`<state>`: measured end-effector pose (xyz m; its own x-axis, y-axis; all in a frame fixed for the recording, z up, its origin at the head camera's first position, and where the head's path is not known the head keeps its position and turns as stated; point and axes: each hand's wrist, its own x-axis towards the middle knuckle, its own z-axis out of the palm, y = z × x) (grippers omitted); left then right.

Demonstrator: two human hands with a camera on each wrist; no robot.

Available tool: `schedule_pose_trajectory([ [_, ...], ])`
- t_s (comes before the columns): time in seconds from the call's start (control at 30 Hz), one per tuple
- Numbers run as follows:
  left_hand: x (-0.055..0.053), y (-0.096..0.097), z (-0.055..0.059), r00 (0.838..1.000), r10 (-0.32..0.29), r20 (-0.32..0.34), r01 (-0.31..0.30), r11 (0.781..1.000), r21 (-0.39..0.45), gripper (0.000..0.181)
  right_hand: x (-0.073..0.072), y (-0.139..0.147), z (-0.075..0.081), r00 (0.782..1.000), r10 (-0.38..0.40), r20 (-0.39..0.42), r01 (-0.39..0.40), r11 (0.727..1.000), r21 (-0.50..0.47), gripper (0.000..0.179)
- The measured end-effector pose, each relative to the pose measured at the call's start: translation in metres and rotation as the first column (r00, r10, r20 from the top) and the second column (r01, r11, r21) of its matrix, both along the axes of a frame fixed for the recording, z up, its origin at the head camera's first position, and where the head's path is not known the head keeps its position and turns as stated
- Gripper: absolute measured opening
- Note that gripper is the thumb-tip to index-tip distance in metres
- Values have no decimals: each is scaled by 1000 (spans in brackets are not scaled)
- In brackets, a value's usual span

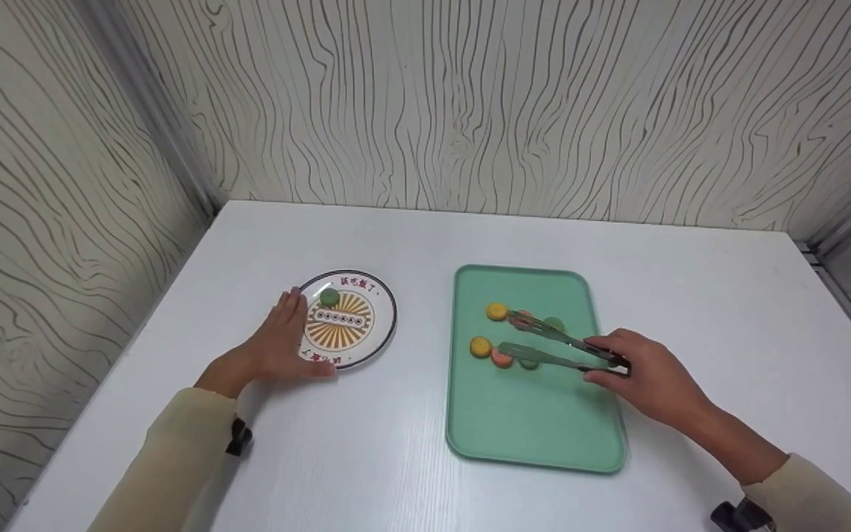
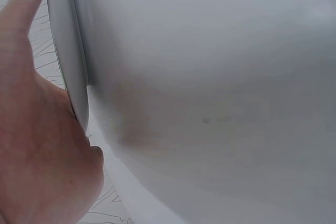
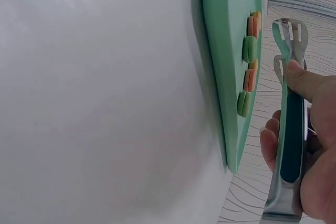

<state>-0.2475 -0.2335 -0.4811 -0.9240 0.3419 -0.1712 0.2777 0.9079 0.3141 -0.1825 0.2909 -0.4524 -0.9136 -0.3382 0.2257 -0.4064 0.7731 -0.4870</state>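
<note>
In the head view my left hand (image 1: 274, 343) rests against the left side of a white plate (image 1: 385, 325), fingers along the rim and thumb by its near edge. On that plate sits one green macaron (image 1: 329, 298). My right hand (image 1: 651, 377) grips metal serving tongs (image 1: 549, 359), their arms spread over a green tray (image 1: 536, 428). Beneath and around the tong tips lie two yellow macarons (image 1: 480, 346), two pink-orange macarons (image 1: 501, 357) and two green macarons (image 1: 554, 324). The right wrist view shows the thumb pressed along the tongs (image 3: 294, 140), raised over the tray.
A white table (image 1: 396, 451) carries both plate and tray, with a gap of bare tabletop between them. Wood-patterned panels (image 1: 425, 111) rise behind it and at both sides. Dark wrist cameras (image 1: 239, 437) are worn at the beige sleeves.
</note>
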Motion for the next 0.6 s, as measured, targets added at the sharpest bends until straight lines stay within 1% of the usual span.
schedule_pose_trajectory([
  [0.17,1,1,0,1000,7,13,-7,1000,-7,134,1,7,-3,1000,-12,-18,12,1000,1,46],
  [0.27,1,1,-1,1000,5,9,-5,1000,-9,134,1,11,-4,999,-23,-30,24,1000,6,45],
  [0.6,1,1,-1,1000,14,9,-14,1000,-21,133,-4,25,-9,994,-82,-68,83,996,19,43],
])
